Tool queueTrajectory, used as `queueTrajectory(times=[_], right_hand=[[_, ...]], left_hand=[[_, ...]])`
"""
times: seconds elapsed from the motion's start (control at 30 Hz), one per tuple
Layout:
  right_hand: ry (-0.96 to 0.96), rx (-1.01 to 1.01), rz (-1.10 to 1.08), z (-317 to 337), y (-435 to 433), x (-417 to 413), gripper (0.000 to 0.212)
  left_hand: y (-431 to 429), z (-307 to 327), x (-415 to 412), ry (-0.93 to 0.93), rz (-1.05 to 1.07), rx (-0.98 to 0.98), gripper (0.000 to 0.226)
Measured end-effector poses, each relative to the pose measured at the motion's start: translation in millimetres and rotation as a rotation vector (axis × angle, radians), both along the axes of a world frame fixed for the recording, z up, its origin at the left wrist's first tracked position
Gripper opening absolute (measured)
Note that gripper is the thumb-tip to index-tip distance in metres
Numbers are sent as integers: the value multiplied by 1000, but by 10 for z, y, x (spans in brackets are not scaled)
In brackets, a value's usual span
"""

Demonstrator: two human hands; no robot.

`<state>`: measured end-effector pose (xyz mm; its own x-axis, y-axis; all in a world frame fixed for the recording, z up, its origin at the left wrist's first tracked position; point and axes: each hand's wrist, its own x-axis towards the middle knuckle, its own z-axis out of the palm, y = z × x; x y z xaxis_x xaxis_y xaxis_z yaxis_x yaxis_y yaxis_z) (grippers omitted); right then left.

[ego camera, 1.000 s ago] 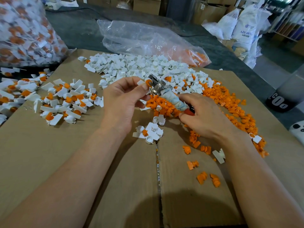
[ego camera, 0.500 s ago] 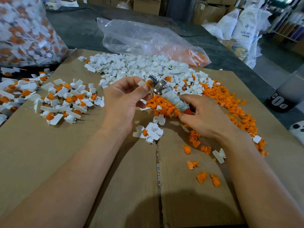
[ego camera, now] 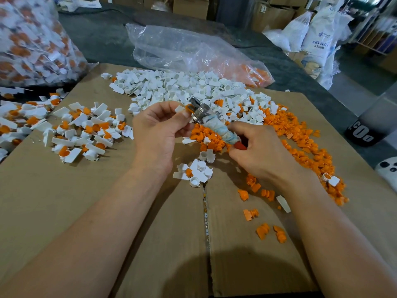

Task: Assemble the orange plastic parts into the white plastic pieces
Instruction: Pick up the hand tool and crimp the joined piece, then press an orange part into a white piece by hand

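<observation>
My left hand (ego camera: 159, 130) pinches a small white piece (ego camera: 180, 109) with an orange part in it, held up against the metal head of a hand tool (ego camera: 200, 114). My right hand (ego camera: 260, 151) grips that tool by its cloth-wrapped handle (ego camera: 221, 131), whose red end shows at my fingers. Behind the hands lies a heap of white pieces (ego camera: 189, 87). A band of loose orange parts (ego camera: 300, 136) runs along the right. Joined white-and-orange pieces (ego camera: 81, 130) are spread on the left.
Everything sits on a cardboard sheet (ego camera: 64, 201) over a dark table. A clear bag of joined pieces (ego camera: 32, 44) stands at far left, and a mostly flat plastic bag (ego camera: 184, 50) lies behind the white heap. A few white pieces (ego camera: 197, 171) lie under my hands.
Hardly anything differs: both hands hold the piece and tool in the same place, with only a slight shift of the tool.
</observation>
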<state>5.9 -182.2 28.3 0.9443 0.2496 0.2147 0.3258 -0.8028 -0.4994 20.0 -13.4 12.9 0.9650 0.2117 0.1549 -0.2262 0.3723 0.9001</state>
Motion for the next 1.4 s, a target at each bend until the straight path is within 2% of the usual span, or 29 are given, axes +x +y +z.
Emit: queueTrajectory(times=[0.67,0.83,0.97,1.13,1.27,1.4], right_hand=[[-74,-34,-9,-61,20,13,7],[-100,-75,-11,-58,16,11,12],[-178,-104,-52,-34,-33,51,25],[-252,-124,-222,-39,-252,161,45],[-173,-211,-406,-70,-496,255,65],[-60,-316,-497,-107,-673,316,74]], left_hand=[[1,-5,-1,28,36,-22,22],[-9,10,-5,34,20,-23,19],[-6,16,-22,36,-3,-32,20],[109,59,34,76,16,-307,13],[224,78,110,93,109,-529,7],[313,85,127,116,230,-644,17]])
